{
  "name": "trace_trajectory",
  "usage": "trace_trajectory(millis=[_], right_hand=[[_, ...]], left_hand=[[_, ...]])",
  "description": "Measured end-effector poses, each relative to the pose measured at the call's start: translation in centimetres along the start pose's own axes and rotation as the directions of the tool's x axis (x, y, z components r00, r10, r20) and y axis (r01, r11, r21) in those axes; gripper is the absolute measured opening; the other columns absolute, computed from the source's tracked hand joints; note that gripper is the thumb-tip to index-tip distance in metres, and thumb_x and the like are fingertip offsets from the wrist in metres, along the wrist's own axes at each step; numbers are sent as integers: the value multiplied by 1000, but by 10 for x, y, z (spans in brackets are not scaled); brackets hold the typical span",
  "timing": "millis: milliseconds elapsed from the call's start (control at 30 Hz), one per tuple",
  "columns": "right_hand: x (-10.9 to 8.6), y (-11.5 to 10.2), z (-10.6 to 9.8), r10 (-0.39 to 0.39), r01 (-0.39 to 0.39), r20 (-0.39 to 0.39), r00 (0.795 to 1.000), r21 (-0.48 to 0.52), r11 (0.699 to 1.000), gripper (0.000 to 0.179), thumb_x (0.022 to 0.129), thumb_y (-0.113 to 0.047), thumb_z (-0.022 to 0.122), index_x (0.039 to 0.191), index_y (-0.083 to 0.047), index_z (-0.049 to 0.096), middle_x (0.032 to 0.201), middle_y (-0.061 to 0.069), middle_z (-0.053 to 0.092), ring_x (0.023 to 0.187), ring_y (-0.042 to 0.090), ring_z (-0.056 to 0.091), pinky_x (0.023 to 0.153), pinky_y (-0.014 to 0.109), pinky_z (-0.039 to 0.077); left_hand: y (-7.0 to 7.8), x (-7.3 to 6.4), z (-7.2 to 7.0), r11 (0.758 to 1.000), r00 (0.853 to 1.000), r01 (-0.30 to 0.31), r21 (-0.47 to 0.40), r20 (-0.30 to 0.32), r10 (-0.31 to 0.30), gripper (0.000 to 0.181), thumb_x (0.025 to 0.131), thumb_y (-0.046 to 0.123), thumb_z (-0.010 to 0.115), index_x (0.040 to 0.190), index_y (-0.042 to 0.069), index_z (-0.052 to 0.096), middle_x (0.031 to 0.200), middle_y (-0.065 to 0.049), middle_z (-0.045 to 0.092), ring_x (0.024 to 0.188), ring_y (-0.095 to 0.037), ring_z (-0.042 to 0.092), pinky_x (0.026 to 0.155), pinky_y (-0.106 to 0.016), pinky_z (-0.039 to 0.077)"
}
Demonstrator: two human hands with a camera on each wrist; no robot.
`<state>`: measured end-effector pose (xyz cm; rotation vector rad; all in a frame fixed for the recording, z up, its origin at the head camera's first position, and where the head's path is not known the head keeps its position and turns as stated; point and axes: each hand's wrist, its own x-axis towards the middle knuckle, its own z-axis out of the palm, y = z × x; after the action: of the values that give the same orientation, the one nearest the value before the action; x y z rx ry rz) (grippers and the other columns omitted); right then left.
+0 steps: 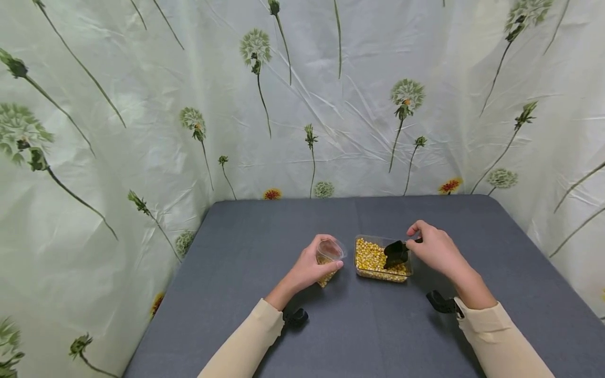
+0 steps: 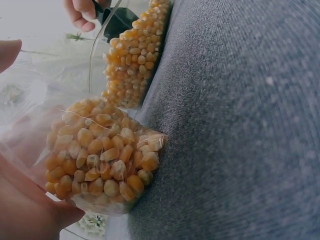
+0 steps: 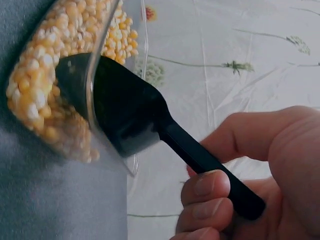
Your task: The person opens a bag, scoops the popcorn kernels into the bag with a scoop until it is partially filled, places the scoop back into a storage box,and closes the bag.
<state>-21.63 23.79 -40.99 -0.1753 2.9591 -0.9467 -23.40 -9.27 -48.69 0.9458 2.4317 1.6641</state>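
Observation:
My left hand (image 1: 306, 269) grips a clear plastic bag (image 1: 327, 259), its round mouth held open and tilted toward the container. Corn kernels (image 2: 100, 155) fill the lower part of the bag, which sits right at the tabletop in the left wrist view. In my right hand (image 1: 437, 251) is the handle of a black scoop (image 3: 127, 102), fingers curled round it. The scoop's blade dips into corn kernels (image 1: 370, 255) inside a clear rectangular container (image 1: 385, 278), just right of the bag. The tip of the scoop is buried among the kernels.
A dark grey cloth covers the table (image 1: 246, 236). Behind and beside it hangs a pale curtain (image 1: 293, 105) printed with dandelions. Black wrist straps with mounts (image 1: 441, 303) sit over both sleeves, low above the table.

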Motion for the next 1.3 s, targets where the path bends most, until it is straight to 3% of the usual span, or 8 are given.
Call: trace_trajectory(millis=[133, 267, 367, 567, 900, 1000, 1167, 1300], right_hand=[[2, 7, -4, 7, -8, 73, 997, 14, 1000, 26, 100, -21, 57, 118, -1, 57, 117, 26, 59, 66, 22, 50, 59, 38, 40], [3, 15, -4, 2, -5, 148, 989, 14, 1000, 28, 102, -22, 57, 118, 1, 55, 100, 17, 61, 73, 23, 53, 61, 38, 42], [3, 18, 0, 8, -15, 197, 980, 32, 999, 28, 102, -21, 56, 118, 2, 53, 88, 12, 58, 69, 23, 51, 59, 38, 40], [4, 19, 5, 19, -35, 198, 980, 76, 996, 33, 102, -22, 59, 121, 4, 52, 78, 10, 56, 61, 22, 49, 55, 37, 39], [10, 20, 23, 117, -178, 270, 956, 214, 960, 52, 98, -44, 65, 118, 2, 51, 77, 12, 64, 57, 21, 57, 50, 36, 46], [11, 21, 26, 133, -187, 257, 957, 202, 961, 54, 96, -51, 66, 106, 1, 55, 72, 10, 62, 56, 20, 55, 51, 36, 47], [12, 23, 27, 110, -154, 237, 965, 177, 972, 57, 94, -57, 64, 68, -7, 57, 57, 2, 52, 47, 15, 43, 49, 34, 42], [13, 29, 24, 51, -108, 247, 968, 221, 969, 55, 97, -52, 63, 61, -12, 51, 53, -1, 45, 45, 13, 35, 48, 33, 36]], left_hand=[[2, 1, -2, 1000, 1000, -3, 7, 3, 3, 52, 95, 37, 72, 135, 17, 47, 115, 8, 64, 107, -11, 62, 85, -38, 51], [4, 2, -3, 1000, 1000, 0, 13, 6, 0, 55, 95, 38, 72, 136, 13, 46, 116, 8, 63, 108, -11, 62, 86, -38, 51], [3, 2, -2, 1000, 1000, 1, 16, 3, -1, 55, 95, 39, 72, 136, 14, 47, 117, 8, 63, 108, -11, 62, 86, -38, 51], [2, 2, -1, 1000, 1000, 5, 22, -5, -5, 50, 94, 40, 72, 134, 23, 47, 117, 10, 63, 109, -10, 62, 84, -38, 52], [3, 4, -4, 1000, 1000, 10, 28, 2, -10, 58, 94, 42, 72, 137, 12, 46, 118, 10, 63, 109, -10, 62, 85, -39, 52], [2, 3, -4, 999, 1000, 19, 32, 1, -19, 57, 94, 42, 72, 137, 14, 46, 118, 10, 63, 109, -10, 61, 84, -38, 52], [1, 1, -3, 999, 999, 38, 16, -1, -38, 55, 94, 40, 72, 137, 18, 46, 118, 10, 62, 110, -10, 61, 83, -38, 52], [0, 0, -2, 999, 999, 35, 12, -3, -35, 53, 94, 40, 72, 136, 20, 46, 118, 10, 63, 111, -10, 61, 84, -38, 52]])
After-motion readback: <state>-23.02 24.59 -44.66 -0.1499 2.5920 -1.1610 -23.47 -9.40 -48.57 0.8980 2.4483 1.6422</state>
